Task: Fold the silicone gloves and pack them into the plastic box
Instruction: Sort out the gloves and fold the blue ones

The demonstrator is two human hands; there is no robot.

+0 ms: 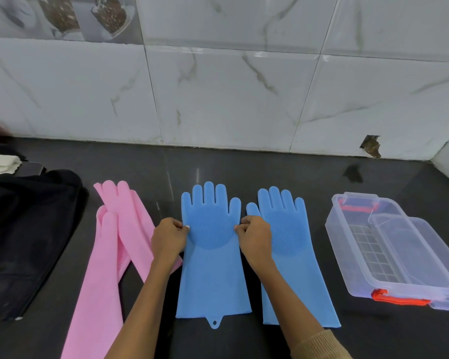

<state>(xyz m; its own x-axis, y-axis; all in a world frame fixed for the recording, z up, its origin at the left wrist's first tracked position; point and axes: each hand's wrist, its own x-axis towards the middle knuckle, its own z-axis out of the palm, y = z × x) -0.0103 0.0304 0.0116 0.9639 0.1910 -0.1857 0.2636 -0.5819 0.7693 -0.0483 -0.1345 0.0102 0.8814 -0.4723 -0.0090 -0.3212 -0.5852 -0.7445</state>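
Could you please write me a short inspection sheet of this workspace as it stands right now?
Surface: dark countertop, glossy, with a smudge near the back right.
Job's things: two blue gloves, left blue glove and right blue glove, flat, fingers toward the wall; pink gloves overlapping, unfolded; plastic box open, its lid resting partly in it, orange latches.
Clutter: black fabric and white cloth at left.
Grippers: left hand and right hand pinch opposite edges of the left blue glove.
Cables: nothing seen.
Surroundings: marble-look tiled wall, one chipped hole at its base.
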